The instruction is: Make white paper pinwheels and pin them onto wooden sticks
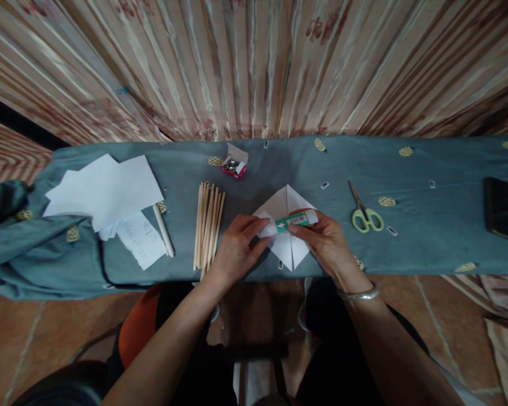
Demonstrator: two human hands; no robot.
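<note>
A white glue stick (297, 221) with a green label is held level between my two hands, above a folded white paper (291, 251) with a slit or crease down its middle. My left hand (239, 245) pinches the stick's left end with thumb and fingers. My right hand (328, 242) is wrapped round its right end, thumb on the label. A silver bangle circles the right wrist. Both hands cover parts of the paper, which lies on the blue-green cloth near the front edge.
Wooden sticks (207, 225), a small red box (235, 164) of metal pieces, white sheets (118, 189), a written note (141, 239) and a white rod (163, 231) lie leftward. Green-handled scissors (364, 214) and a dark device (506, 208) lie rightward. A striped curtain (254, 73) hangs behind.
</note>
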